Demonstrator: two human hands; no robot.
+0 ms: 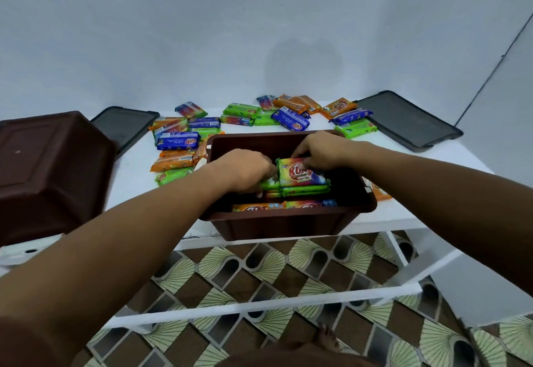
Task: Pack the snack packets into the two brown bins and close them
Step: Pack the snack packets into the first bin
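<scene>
An open brown bin stands at the white table's front edge with several snack packets stacked inside. Both my hands reach into it. My right hand pinches the far edge of the top green packet on the stack. My left hand has its fingers curled down on the packets to the left of that stack. A second brown bin lies upside down at the left. Several loose green, blue and orange packets lie scattered on the table behind the open bin.
Two dark lids lie flat on the table, one at the back left and one at the back right. A white wall rises behind. Below the table's white frame is a patterned tile floor, with a bare foot visible.
</scene>
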